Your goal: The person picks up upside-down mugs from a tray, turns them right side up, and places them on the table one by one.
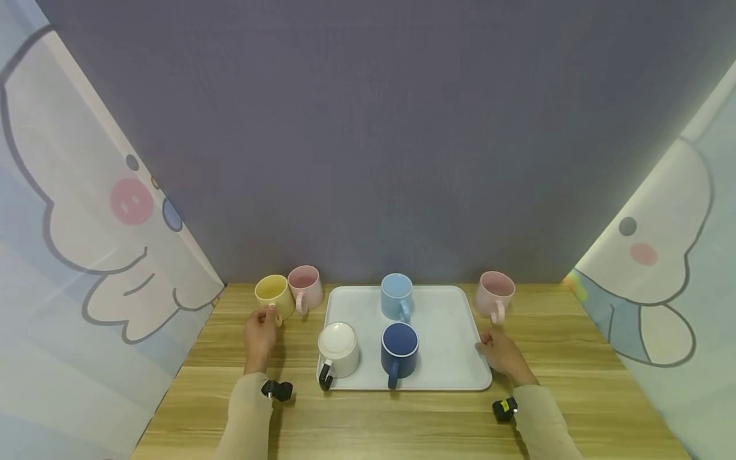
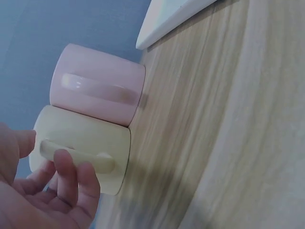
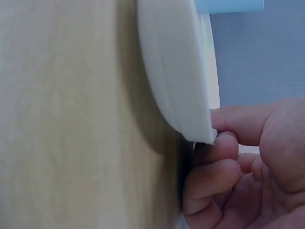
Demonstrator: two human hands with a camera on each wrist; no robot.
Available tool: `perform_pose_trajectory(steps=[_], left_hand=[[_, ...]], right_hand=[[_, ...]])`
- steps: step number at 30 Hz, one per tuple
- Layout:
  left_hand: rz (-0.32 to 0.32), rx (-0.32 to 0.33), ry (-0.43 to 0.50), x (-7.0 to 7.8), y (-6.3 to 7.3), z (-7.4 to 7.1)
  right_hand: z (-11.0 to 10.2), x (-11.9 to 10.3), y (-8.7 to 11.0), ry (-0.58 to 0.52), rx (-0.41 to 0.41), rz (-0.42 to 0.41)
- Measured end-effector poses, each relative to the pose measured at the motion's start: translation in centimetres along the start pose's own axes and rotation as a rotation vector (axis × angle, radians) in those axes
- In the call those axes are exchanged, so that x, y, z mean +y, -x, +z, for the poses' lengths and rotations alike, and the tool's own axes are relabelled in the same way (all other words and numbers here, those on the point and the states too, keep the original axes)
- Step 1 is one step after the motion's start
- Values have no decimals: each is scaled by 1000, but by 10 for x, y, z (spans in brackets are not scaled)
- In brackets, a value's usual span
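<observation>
A yellow mug (image 1: 274,295) stands on the table at the left, against a pink mug (image 1: 306,286). My left hand (image 1: 261,335) is at the yellow mug's handle (image 2: 78,156), fingers bent loosely by it and thumb apart from them; whether they touch it is unclear. My right hand (image 1: 503,352) pinches the right edge of a white tray (image 1: 448,338), thumb above and fingers bent at its underside. The tray carries a light blue mug (image 1: 396,294), a dark blue mug (image 1: 399,348) and a white mug (image 1: 338,345) with a black-ended handle; the latter two appear upside down.
Another pink mug (image 1: 494,294) stands by the tray's right back corner, just beyond my right hand. The wooden table (image 1: 368,425) runs back to a grey wall (image 1: 368,160). Cartoon-printed sheets (image 1: 86,255) flank both sides.
</observation>
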State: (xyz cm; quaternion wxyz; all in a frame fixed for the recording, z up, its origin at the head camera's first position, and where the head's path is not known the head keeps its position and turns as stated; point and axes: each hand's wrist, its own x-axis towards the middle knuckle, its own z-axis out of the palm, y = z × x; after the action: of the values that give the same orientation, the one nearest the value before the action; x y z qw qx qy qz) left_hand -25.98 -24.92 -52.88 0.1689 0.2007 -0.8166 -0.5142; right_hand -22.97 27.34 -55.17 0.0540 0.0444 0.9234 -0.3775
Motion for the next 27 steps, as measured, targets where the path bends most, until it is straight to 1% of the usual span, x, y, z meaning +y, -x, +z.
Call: perform_pose_trajectory(steps=[4,6,8,9,10,13,15,16,20,22,24,27], left_hand=[[21,23,12,3,6,-2],[40,37,3,5,11,-2],[72,12,-35,8,17,-3],[93,-23,-61,9,21,-4],[114,-75,-83,10,24,-4],[164,-275,-114,12,36,-6],[182,-423,-88,11,44,-7],[185,-486,-64,10,48,-7],[222,-701,28,4,62,-9],[253,-767,48,1,67,-9],[273,-817,59,-2,71,-6],[275,-851,70,-6,77,0]], right_hand=[[0,1,-1,1,-1,1],[0,1,-1,5,-2,-2],[1,1,-2,5,-3,-3],[1,2,-2,3,-2,-2],[1,1,-2,4,-1,-5],[1,1,-2,2,3,-9],[1,1,-2,1,2,-14],[1,0,-2,2,2,-15],[0,-1,0,2,0,-15],[-1,-2,1,0,0,-13],[-1,-2,1,-6,0,-11],[0,-3,1,-10,-1,-10]])
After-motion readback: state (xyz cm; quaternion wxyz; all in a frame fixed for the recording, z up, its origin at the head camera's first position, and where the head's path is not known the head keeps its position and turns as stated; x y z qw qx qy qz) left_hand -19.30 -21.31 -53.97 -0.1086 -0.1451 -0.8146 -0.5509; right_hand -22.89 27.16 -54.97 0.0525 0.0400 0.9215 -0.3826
